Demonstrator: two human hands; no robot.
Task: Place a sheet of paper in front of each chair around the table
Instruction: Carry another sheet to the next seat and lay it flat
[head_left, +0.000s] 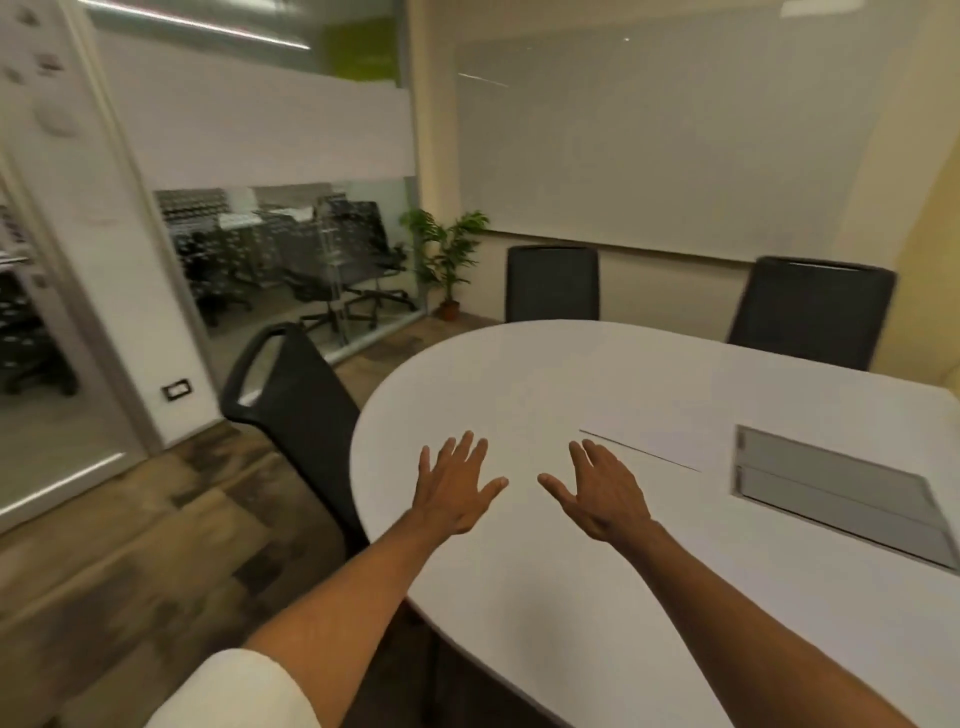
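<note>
at the far left of the white table a dark chair is tucked against the rounded end. just right of it the left hand hovers flat over the tabletop, fingers spread, holding nothing, and the right hand beside it is equally open and empty. further right a sheet of paper lies near the middle, white on white, only its near edge showing as a thin line. beyond it sit a grey cable hatch and two more chairs at the far side. the likely slip: flat paper resists pinching, so fingers may crease it.
</note>
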